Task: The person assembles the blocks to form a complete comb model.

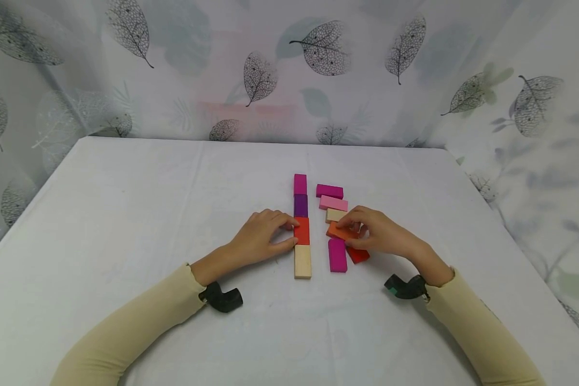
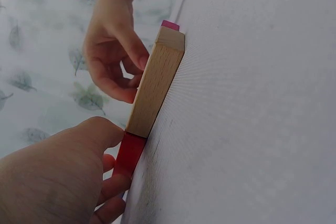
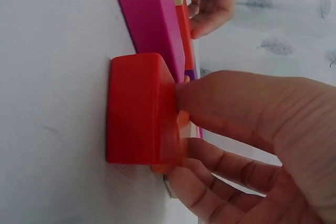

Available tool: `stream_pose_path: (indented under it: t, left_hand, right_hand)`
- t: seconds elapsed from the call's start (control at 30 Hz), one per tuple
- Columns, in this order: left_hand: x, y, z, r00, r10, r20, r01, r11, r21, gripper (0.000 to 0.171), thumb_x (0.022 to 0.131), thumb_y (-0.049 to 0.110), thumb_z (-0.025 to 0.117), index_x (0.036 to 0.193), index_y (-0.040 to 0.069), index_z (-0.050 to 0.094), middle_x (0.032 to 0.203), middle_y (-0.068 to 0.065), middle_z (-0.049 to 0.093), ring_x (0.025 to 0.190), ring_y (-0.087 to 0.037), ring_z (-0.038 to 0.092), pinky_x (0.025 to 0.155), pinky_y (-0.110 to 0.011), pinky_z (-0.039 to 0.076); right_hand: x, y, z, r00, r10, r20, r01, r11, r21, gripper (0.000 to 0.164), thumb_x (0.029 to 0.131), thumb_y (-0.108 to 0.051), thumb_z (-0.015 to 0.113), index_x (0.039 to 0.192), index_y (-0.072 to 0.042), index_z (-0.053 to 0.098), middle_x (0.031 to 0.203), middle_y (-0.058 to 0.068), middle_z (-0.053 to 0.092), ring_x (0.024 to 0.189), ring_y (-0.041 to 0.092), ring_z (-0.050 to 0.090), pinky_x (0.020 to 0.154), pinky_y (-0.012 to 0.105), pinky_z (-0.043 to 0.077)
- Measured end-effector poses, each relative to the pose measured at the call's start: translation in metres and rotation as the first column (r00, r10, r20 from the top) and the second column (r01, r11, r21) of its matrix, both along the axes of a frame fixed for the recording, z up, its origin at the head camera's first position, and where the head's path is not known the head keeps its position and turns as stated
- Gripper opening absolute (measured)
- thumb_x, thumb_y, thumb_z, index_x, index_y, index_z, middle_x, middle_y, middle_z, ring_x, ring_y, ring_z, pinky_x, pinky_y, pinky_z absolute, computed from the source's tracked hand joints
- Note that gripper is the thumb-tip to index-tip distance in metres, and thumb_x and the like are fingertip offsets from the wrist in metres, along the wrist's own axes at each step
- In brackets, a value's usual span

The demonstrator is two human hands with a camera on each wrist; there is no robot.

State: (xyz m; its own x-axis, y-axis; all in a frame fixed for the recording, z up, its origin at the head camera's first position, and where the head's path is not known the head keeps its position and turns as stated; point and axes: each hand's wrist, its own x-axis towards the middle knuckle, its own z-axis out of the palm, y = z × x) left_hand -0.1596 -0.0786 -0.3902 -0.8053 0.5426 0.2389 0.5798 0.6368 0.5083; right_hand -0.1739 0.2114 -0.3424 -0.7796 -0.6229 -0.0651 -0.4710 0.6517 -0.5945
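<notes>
Orange block (image 1: pixel 335 232) sits in the loose group on the right, pinched between the right hand's (image 1: pixel 385 234) thumb and fingers. Just near it lie a magenta block (image 1: pixel 338 256) and a dark red block (image 1: pixel 359 255). To the left, the left hand (image 1: pixel 262 234), thumb and fingers apart, touches the left side of a bright red block (image 1: pixel 303 231), between purple (image 1: pixel 301 206) and plain wooden blocks (image 1: pixel 302 262).

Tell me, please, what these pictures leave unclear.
Head: part of the orange block, behind the right hand; sleeves, cut by the bottom edge.
Right wrist: most of the orange block, behind the loose red block.
Left wrist: part of the row's red block, behind left hand.
</notes>
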Motion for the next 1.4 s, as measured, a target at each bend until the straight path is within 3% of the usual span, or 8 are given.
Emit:
stream_pose_path:
  t: [0.37, 0.77, 1.1, 1.4]
  left_hand:
    - [-0.0011, 0.0002, -0.0011, 1.000, -0.001, -0.010, 0.001, 1.000, -0.003, 0.030, 0.089, 0.031, 0.068, 0.115, 0.015, 0.066, 0.103, 0.003, 0.066, 0.102, -0.016, 0.057, 0.087, -0.039, 0.043]
    - [-0.0012, 0.0004, 0.0005, 1.000, 0.001, -0.005, -0.001, 1.000, -0.007, 0.031, 0.089, 0.032, 0.068, 0.115, 0.016, 0.065, 0.103, 0.003, 0.065, 0.103, -0.016, 0.057, 0.088, -0.040, 0.043]
    - [-0.0006, 0.0006, -0.0006, 1.000, 0.000, -0.023, 0.000, 1.000, 0.005, 0.030, 0.089, 0.031, 0.069, 0.115, 0.015, 0.065, 0.103, 0.003, 0.065, 0.101, -0.017, 0.057, 0.086, -0.041, 0.043]
    - [-0.0005, 0.0010, 0.0001, 1.000, 0.007, 0.014, -0.007, 1.000, -0.009, 0.031, 0.089, 0.031, 0.069, 0.117, 0.016, 0.065, 0.104, 0.003, 0.065, 0.103, -0.017, 0.057, 0.089, -0.041, 0.043]
  right_hand:
    - [0.0012, -0.0005, 0.0006, 0.998, 0.049, 0.048, -0.047, 0.998, -0.037, 0.042, 0.082, -0.009, 0.077, 0.120, 0.000, 0.061, 0.114, 0.013, 0.057, 0.085, 0.020, 0.059, 0.072, 0.030, 0.054]
    - [-0.0001, -0.0015, -0.0042, 0.989, 0.140, 0.051, -0.135, 0.987, -0.084, 0.055, 0.079, -0.005, 0.076, 0.130, -0.003, 0.056, 0.134, 0.015, 0.049, 0.105, 0.025, 0.055, 0.077, 0.030, 0.055]
    - [0.0017, -0.0028, -0.0037, 0.983, 0.164, 0.081, -0.158, 0.984, -0.080, 0.051, 0.081, -0.004, 0.075, 0.130, -0.003, 0.058, 0.134, 0.016, 0.047, 0.097, 0.022, 0.056, 0.075, 0.030, 0.054]
    - [0.0016, -0.0034, -0.0024, 0.980, 0.166, 0.107, -0.161, 0.985, -0.059, 0.053, 0.081, -0.003, 0.074, 0.131, -0.005, 0.058, 0.135, 0.013, 0.047, 0.090, 0.020, 0.057, 0.075, 0.029, 0.054]
